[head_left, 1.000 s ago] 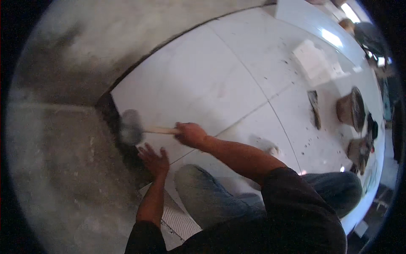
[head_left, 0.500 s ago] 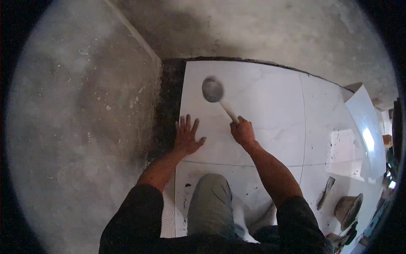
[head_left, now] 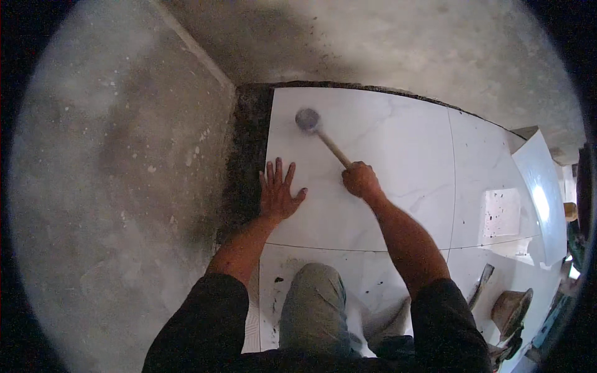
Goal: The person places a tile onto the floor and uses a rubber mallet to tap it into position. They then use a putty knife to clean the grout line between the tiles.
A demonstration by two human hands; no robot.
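Note:
My right hand (head_left: 360, 180) grips the wooden handle of a rubber mallet (head_left: 309, 120). Its grey head is over the far left part of a large white floor tile (head_left: 385, 143); whether it touches the tile I cannot tell. My left hand (head_left: 278, 193) lies flat with fingers spread on the tile's left edge. Beside that edge runs a dark strip of wet mortar (head_left: 249, 143). My bent knee (head_left: 314, 298) rests on the nearer tile.
Bare grey concrete floor (head_left: 124, 186) spreads to the left and beyond the tiles. More white tiles (head_left: 485, 161) lie to the right. At lower right sit a trowel (head_left: 480, 286) and a brown bucket (head_left: 510, 308). A loose white tile (head_left: 541, 186) leans at the right rim.
The view has swung round from a side-on angle to face the tile's far edge. The mallet head has stayed over the tile's far left part and my left hand remains flat.

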